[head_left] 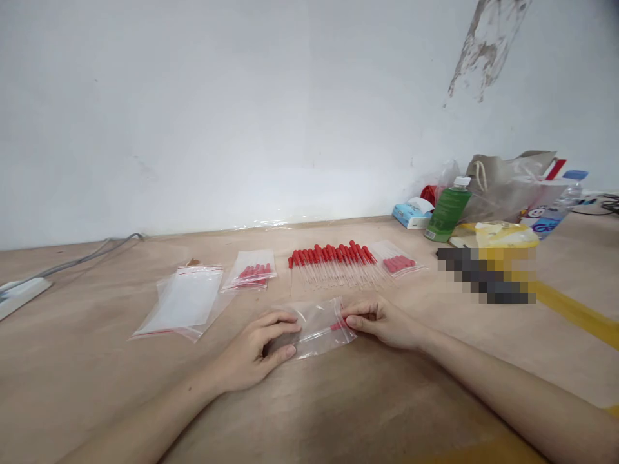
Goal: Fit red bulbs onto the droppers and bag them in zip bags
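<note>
A clear zip bag (316,348) lies between my hands, with a glass dropper inside it whose red rubber bulb (337,326) is at the bag's right end. My left hand (264,345) curls around the left end of the bag, thumb below and fingers above. At the other end, the thumb and fingers of my right hand (372,322) pinch the dropper's bulb at the bag's mouth; the fingertips partly hide it. Just beyond, a row of red-bulbed droppers (333,256) lies side by side, thin glass tips toward me.
Left of the row are a stack of empty zip bags (193,299) and filled bags (250,269); another filled bag (399,259) lies to its right. At right stand a tissue box (411,216), a green bottle (447,209) and plastic bags. A power strip (24,293) sits far left.
</note>
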A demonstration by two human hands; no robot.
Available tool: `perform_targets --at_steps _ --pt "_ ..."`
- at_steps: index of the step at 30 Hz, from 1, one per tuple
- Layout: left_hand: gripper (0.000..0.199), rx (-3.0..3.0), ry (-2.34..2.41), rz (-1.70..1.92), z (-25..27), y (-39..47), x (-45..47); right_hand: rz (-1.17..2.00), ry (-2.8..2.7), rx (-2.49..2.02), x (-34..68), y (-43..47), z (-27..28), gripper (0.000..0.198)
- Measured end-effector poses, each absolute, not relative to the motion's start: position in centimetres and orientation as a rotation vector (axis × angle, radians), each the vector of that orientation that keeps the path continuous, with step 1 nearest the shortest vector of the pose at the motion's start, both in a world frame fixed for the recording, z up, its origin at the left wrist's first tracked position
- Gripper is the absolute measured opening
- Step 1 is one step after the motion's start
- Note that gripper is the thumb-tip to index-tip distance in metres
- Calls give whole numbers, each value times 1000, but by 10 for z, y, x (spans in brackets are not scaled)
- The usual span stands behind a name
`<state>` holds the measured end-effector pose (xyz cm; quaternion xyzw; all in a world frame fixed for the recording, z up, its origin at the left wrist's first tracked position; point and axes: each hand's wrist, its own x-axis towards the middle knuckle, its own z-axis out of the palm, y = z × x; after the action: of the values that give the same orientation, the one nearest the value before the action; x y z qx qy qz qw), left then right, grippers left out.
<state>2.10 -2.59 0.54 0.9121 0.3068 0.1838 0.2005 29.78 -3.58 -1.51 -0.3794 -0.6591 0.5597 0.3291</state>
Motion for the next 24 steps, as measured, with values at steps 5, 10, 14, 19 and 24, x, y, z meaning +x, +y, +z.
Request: perform_targets --at_steps 5,10,14,19,24 --pt "37 2573 785 423 8 -23 18 1560 -1577 -1000 301 -34 -16 40" --pt "38 2539 841 474 3 -23 19 1397 -1589 -1052 290 -36 -21 29" --pt "43 2518 882 524 2 -25 20 1198 -1844 -982 286 -42 -14 26" --pt "38 2476 947 520 5 -28 20 1261 -1885 -888 297 -43 -4 29" --pt "27 2493 884 508 5 -25 20 1207 -1756 -1149 304 -22 -4 30"
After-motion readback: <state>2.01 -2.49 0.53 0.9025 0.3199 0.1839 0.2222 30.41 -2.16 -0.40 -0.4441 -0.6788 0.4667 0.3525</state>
